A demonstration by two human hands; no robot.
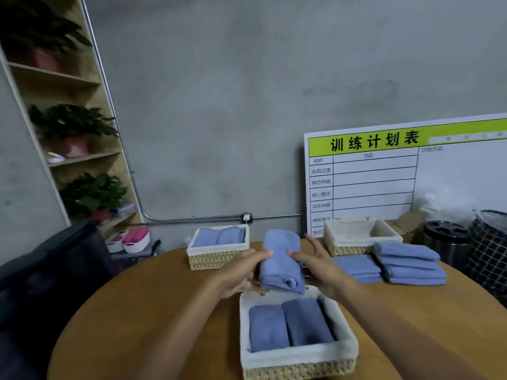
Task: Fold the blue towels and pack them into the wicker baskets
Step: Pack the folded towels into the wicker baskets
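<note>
Grey concrete wall behind, round brown wooden tabletop [142,319] in front of us. We have a folded blue towel [281,260] held up between both hands, above the far rim of the near white-lined wicker basket [299,357]. Left hand [241,272] grips the towel's left edge, fingers curled onto the cloth. Right hand [318,266] pinches the right edge with the thumb; the other fingers are spread and mostly straight.

Near basket holds two folded blue towels [290,323] side by side, filling most of the floor.

Far-left white-lined wicker basket [219,256] also holds folded blue towels [219,237], side by side. Far-right white-lined wicker basket [362,237] shows only liner.

Two stacks of folded blue towels on the tabletop just in front of the far-right basket: a lower stack [358,268] and a taller stack [410,266] to its right, touching or nearly so, we cannot tell which.

White board with a green header and a printed table [397,174] leans on the wall behind the far-right basket. Wooden shelf unit with potted green plants [71,124] at left. Black wire-mesh bin [489,250] at right edge.
</note>
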